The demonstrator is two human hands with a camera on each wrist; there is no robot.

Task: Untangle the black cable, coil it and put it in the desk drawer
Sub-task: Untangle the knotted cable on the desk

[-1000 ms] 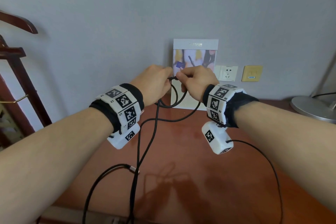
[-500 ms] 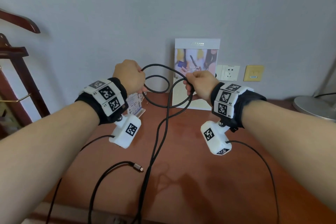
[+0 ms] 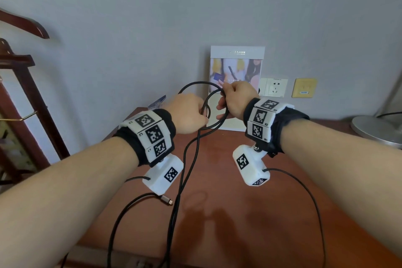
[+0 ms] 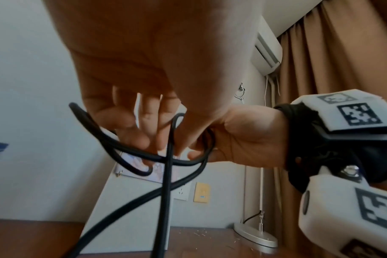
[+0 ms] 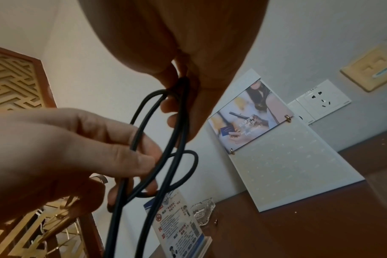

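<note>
The black cable (image 3: 193, 154) hangs in loops between both hands above the reddish-brown desk (image 3: 239, 213). My right hand (image 3: 236, 98) pinches the top of the loops; the right wrist view shows the strands gathered at its fingertips (image 5: 181, 83). My left hand (image 3: 191, 113), just to its left, has its fingers curled round a cable strand (image 5: 132, 143). Two strands drop from the hands over the desk's front edge. The cable's metal plug end (image 3: 167, 200) lies on the desk. No drawer is in view.
A white display board (image 3: 237, 67) leans on the wall behind the hands, beside a wall socket (image 3: 275, 87) and a yellow plate (image 3: 304, 87). A lamp base (image 3: 378, 128) sits at the right, a wooden rack (image 3: 26, 85) at the left. A leaflet stand (image 5: 179, 227) and glass ashtray (image 5: 202, 213) stand at the desk's back left.
Half a second ago the hands were spread apart with cable stretched between them. My left hand has swung right, back to the right hand, adding a loop there.
</note>
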